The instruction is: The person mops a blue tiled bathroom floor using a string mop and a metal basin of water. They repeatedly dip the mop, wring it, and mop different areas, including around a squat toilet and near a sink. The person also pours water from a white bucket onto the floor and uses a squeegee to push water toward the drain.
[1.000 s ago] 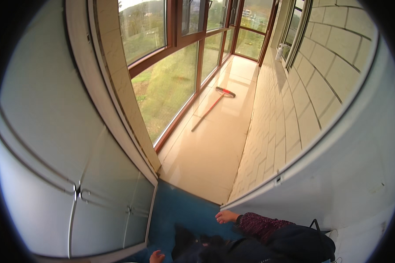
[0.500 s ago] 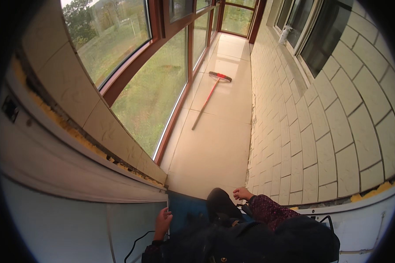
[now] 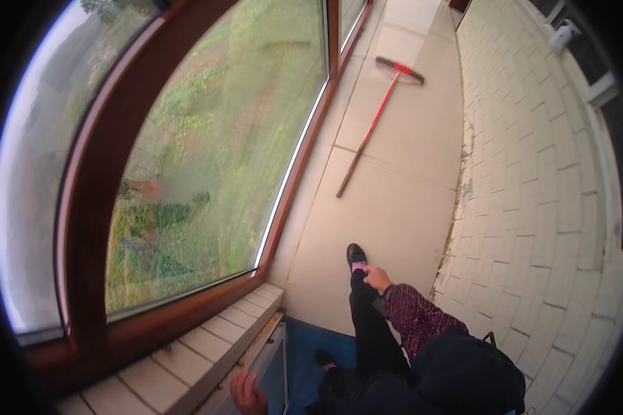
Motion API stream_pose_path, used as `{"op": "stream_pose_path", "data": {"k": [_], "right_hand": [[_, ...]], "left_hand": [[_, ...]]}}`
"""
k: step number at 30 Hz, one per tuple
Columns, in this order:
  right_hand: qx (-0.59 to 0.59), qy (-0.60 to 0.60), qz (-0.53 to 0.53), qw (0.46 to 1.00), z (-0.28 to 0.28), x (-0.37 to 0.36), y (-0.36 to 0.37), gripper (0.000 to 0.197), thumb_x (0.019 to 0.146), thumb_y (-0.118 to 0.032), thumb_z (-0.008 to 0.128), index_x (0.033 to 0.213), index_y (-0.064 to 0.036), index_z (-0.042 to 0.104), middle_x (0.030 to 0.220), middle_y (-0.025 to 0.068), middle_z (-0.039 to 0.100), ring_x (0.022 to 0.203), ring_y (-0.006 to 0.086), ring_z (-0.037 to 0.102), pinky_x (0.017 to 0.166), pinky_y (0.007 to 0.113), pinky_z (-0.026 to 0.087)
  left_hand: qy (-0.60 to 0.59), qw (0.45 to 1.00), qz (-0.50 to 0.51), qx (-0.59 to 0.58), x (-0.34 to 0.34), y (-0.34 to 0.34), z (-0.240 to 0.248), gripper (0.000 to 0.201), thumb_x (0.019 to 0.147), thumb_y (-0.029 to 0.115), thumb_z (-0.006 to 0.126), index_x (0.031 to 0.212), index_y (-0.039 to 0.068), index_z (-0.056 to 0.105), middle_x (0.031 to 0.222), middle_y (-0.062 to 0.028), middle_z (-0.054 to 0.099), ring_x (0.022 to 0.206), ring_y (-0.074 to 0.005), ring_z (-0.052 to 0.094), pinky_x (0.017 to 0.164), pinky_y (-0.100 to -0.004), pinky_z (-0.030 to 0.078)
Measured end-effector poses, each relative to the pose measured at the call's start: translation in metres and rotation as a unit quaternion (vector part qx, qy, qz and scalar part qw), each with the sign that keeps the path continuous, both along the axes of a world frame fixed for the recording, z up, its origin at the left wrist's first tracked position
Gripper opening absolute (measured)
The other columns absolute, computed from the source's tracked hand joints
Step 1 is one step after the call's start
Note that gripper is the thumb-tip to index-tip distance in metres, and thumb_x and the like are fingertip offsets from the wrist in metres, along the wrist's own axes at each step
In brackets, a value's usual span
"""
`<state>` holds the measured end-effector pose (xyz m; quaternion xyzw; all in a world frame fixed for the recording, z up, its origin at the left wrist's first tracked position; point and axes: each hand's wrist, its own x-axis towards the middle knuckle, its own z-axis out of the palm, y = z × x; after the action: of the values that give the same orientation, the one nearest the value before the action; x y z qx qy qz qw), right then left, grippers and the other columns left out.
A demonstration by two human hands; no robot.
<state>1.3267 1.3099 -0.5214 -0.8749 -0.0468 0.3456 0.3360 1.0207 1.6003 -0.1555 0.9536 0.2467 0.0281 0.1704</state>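
A broom lies on the tiled floor ahead, its red and dark head at the far end and its long reddish stick pointing back toward me. My right hand hangs in front of my body above my forward leg, fingers loosely bent and apart, holding nothing I can see. Low at the left, my left hand is beside the pale door frame, its fingers loosely spread and empty. Whether it touches the frame I cannot tell. Both hands are well short of the broom.
A large window in a brown frame runs along the left, above a tiled ledge. On the right stands a pale brick-tiled wall, with a white bottle on its sill. Blue flooring meets beige tiles at the doorway.
I have stepped forward through the doorway, one shoe now on the beige tiles. The broom appears nearer. My left hand has dropped lower and my right hand has shifted slightly forward.
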Motion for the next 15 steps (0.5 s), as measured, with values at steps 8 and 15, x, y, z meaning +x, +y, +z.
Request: {"op": "stream_pose_path", "data": {"k": [8, 15], "right_hand": [[-0.018, -0.043, 0.033, 0.998, -0.181, 0.261, 0.103, 0.057, 0.072, -0.017, 0.057, 0.126, -0.0129, 0.041, 0.092, 0.0259, 0.057, 0.092, 0.0391, 0.054, 0.079, 0.044, 0.044], [-0.074, 0.0, 0.058, 0.996, -0.291, 0.336, 0.156, 0.06, 0.076, -0.022, 0.057, 0.132, -0.0161, 0.035, 0.105, 0.0286, 0.05, 0.096, 0.0403, 0.051, 0.085, 0.042, 0.043]], "left_hand": [[0.373, 0.867, -0.097, 0.317, 0.106, 0.047, -0.013, 0.031, 0.086, 0.019, 0.044, 0.115, 0.013, 0.054, 0.133, -0.0103, 0.044, 0.122, -0.0321, 0.04, 0.106, -0.0511, 0.01], [0.41, 0.811, -0.122, 0.4, 0.121, 0.057, -0.035, 0.028, 0.086, 0.02, 0.046, 0.113, 0.014, 0.055, 0.12, -0.0059, 0.056, 0.111, -0.0289, 0.052, 0.107, -0.0472, 0.001]]}}
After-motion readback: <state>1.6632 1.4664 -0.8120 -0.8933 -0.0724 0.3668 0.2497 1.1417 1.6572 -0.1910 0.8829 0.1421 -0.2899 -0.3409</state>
